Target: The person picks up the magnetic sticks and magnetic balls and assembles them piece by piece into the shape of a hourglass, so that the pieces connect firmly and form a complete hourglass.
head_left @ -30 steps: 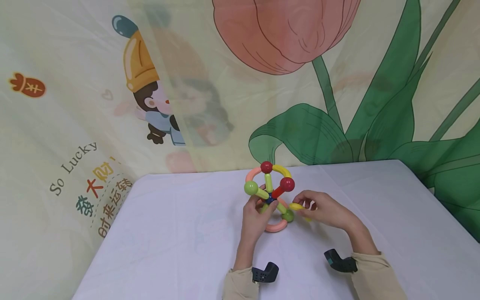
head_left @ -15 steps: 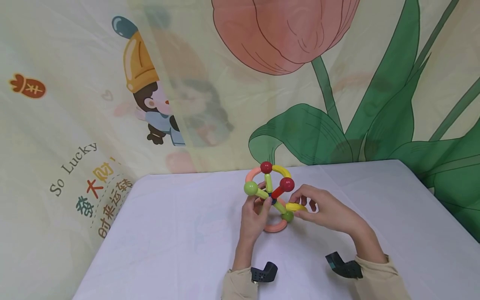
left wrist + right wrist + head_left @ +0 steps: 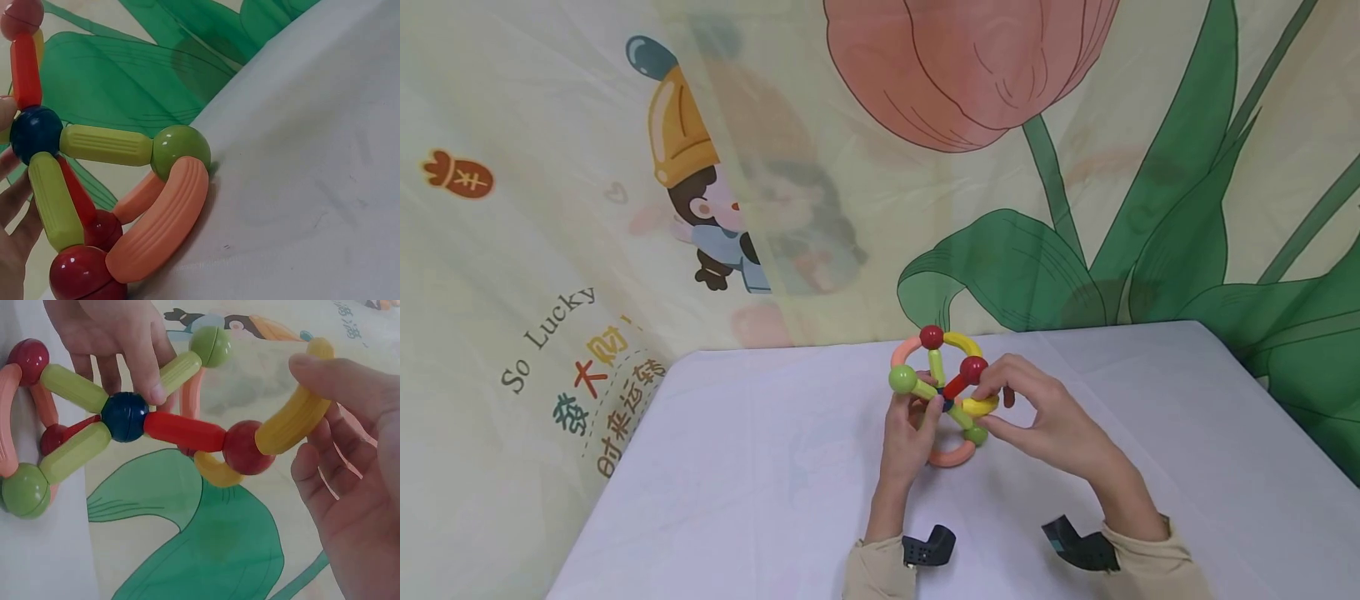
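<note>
My left hand [image 3: 908, 446] grips a ball-and-stick magnetic toy near its dark blue centre ball [image 3: 125, 417]. Straight light-green and red rods spread from that ball to green and red balls, and curved salmon rods [image 3: 164, 225] link some of these. Between the thumb and fingers of my right hand [image 3: 1051, 425] a curved yellow rod [image 3: 297, 422] is pinched. Its lower end touches a red ball [image 3: 249, 447] at the tip of a red rod [image 3: 184, 431] in the right wrist view. Behind it another yellow rod [image 3: 219, 472] is partly hidden.
The toy's lower part stands on a white-covered table [image 3: 737, 467]. A printed cloth backdrop [image 3: 850, 308] with leaves and a tulip hangs behind the far edge. Black devices [image 3: 929, 546] sit at both wrists.
My right hand has moved left and slightly up, bringing the yellow rod to the red ball. My left hand and the toy have stayed nearly still.
</note>
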The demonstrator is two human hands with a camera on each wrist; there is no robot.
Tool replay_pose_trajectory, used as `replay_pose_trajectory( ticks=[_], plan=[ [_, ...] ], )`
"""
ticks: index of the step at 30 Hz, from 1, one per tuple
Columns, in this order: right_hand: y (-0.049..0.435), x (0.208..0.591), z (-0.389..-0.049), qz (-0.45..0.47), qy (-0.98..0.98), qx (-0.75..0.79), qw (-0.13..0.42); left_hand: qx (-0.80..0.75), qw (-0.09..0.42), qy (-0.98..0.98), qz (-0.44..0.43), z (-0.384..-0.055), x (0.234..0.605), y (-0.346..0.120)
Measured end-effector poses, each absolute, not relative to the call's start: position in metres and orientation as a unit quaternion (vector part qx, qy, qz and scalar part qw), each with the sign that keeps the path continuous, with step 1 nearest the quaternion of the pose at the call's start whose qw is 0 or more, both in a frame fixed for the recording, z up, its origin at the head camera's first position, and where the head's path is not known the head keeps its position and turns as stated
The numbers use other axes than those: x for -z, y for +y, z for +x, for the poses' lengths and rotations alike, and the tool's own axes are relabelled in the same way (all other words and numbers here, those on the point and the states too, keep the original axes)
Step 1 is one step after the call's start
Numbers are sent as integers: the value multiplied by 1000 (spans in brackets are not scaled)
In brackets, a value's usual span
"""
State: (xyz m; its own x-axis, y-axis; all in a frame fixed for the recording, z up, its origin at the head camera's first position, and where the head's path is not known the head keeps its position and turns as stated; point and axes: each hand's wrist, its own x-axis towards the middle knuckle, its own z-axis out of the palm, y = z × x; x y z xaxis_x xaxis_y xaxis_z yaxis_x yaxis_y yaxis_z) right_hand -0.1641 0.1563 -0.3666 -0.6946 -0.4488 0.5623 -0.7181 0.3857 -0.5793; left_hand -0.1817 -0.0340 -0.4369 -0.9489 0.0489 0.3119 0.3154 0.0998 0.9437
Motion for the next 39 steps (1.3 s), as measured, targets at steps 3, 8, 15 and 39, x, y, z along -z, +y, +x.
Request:
replay_pose_trajectory(
  ticks=[3,8,15,39],
  plan=[
    [153,366,-163,366,-812,-422,169,663,99,-730,-131,-183,438,-35],
    [150,368,-163,376,-813,-405,184,662,94,-733,-126,-192,454,-35],
    [146,371,-164,368,-823,-381,205,657,102,-735,-135,-197,463,-35],
    [129,378,-166,339,-843,-330,256,650,110,-730,-179,-182,437,-38]
  ],
)
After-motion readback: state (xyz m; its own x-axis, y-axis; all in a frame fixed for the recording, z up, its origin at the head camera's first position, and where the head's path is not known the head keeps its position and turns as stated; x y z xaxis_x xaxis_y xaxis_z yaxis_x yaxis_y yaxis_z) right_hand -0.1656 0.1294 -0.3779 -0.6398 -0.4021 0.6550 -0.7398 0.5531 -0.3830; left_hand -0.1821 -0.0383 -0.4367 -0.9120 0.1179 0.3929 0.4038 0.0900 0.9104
